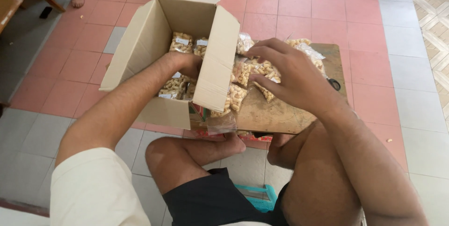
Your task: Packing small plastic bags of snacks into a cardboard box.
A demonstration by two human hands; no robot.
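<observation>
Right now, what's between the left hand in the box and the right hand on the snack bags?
In the head view, the cardboard box's right flap stands between the left hand inside and the right hand, which rests on the clear snack bags outside.

My left hand [187,64] reaches into a brown box of matt corrugated cardboard [154,34]; my right hand [285,74] rests on glossy clear plastic packets of pale snacks [243,74]. Under them lies a worn, scuffed wooden board [276,113], its far right corner dull, on smooth matt floor tiles [411,113].

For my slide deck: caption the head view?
Left hand inside cardboard box; right hand on snack packets.
</observation>
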